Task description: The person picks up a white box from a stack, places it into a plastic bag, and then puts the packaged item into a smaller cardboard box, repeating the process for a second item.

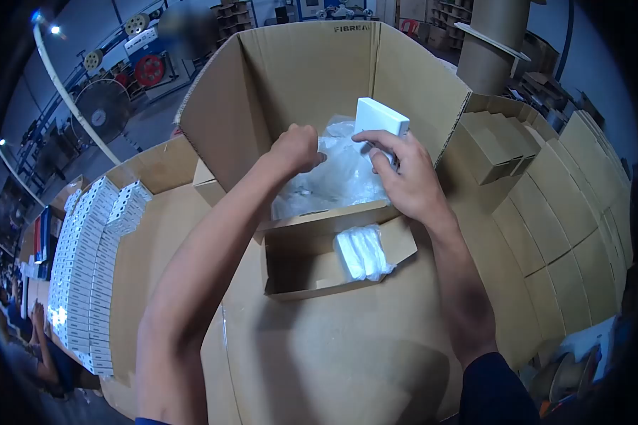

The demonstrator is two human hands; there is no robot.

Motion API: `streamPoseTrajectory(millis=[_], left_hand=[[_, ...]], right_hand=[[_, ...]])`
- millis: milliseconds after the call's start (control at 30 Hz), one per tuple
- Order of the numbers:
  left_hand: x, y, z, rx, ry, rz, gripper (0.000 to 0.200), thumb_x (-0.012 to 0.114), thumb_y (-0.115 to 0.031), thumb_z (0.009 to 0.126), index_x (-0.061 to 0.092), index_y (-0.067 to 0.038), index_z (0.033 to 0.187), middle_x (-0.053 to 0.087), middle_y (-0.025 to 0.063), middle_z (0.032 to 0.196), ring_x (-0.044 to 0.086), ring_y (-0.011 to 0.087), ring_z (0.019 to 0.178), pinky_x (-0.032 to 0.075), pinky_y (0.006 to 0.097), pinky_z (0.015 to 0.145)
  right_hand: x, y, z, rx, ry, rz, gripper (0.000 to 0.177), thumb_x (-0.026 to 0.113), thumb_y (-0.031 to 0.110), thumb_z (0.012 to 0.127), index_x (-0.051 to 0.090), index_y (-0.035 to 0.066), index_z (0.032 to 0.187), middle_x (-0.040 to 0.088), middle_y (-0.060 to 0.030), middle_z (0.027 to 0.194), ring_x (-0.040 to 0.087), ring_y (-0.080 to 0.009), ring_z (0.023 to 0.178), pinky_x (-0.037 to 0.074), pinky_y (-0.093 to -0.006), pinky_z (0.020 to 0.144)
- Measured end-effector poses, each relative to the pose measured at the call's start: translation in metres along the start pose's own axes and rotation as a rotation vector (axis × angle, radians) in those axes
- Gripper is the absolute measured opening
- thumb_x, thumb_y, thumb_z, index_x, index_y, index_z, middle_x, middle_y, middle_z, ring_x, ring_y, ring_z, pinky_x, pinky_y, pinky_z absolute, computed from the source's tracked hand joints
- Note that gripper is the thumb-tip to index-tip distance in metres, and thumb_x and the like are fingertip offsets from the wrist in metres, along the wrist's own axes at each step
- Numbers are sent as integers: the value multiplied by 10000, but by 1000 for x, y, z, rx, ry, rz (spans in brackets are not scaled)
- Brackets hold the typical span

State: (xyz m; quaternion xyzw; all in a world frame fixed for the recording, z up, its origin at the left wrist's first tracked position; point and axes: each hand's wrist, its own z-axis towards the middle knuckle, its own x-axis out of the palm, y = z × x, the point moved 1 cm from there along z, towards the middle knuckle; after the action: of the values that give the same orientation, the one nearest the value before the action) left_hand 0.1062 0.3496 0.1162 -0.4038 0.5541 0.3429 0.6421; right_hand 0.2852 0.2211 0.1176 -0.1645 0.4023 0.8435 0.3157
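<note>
Clamps flat, white, plastic-looking box (380, 117) in right grip (412, 177); looks light, stiff, best held by edges; cannot tell state of left grip (295, 149)

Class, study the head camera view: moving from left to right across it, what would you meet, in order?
Rows of small white boxes → left hand → right hand → brown carton beyond the right hand.
</note>
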Motion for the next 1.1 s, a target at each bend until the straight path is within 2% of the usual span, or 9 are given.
streamPoseTrajectory(millis=[167,333,500,600,667,767,900,1067,1100], left_hand=[[51,17,58,56,67,-32,404,840,-289,811,754,-20,1100,694,230,1215,657,382,1166,549,450,980],[40,24,49,-85,18,-118,330,718,-205,819,744,44,1034,704,285,1121,714,425,990,571,455,914],[4,19,-6,-132,-205,-652,154,652,-131,913,629,4,982,664,77,865,654,156,799,549,300,669],[5,24,-19,-100,-266,-780,103,628,-124,930,586,-33,908,630,47,831,600,111,739,495,267,605],[13,32,-15,-88,-269,-882,61,602,-90,931,579,-40,906,630,40,822,604,99,711,490,262,596],[8,27,-25,-256,-351,-900,39,592,-69,924,581,-42,899,645,48,809,622,107,696,493,258,599],[18,37,-20,-220,-500,-600,140,604,-63,868,575,23,975,656,109,752,659,208,706,541,359,654],[25,41,-17,39,-864,-321,493,633,-211,887,526,34,1302,688,203,1103,685,327,1016,532,396,933],[17,34,-22,32,-757,-403,529,659,-262,893,528,32,1313,691,207,1100,684,334,1033,530,400,948]], right_hand=[[18,-40,22,30,21,104,285,609,57,917,729,68,1175,711,-140,1022,679,-263,919,522,-368,900],[27,-48,36,94,41,43,309,650,105,897,734,111,1195,719,-170,1114,667,-327,1090,497,-419,998],[35,-54,43,129,-46,-61,474,759,382,870,716,49,1205,686,-262,1168,605,-390,1210,460,-481,1054],[46,-67,55,277,112,42,636,815,489,810,717,-15,1187,717,-254,1085,704,-347,1028,559,-440,903],[52,-68,55,437,183,219,569,788,447,857,729,-51,1127,733,-192,852,752,-283,702,593,-378,680],[63,-82,50,325,-2,324,425,729,362,925,744,-50,1032,690,-127,713,711,-221,542,559,-340,536],[54,-72,50,406,-5,302,307,670,278,967,755,-17,949,661,-104,666,704,-212,548,555,-350,537],[39,-50,52,450,60,136,336,647,273,1008,725,-38,908,653,-61,782,651,-128,710,610,-292,579],[38,-49,53,423,63,158,338,655,280,1003,723,-35,902,650,-59,773,644,-124,701,606,-293,581]])
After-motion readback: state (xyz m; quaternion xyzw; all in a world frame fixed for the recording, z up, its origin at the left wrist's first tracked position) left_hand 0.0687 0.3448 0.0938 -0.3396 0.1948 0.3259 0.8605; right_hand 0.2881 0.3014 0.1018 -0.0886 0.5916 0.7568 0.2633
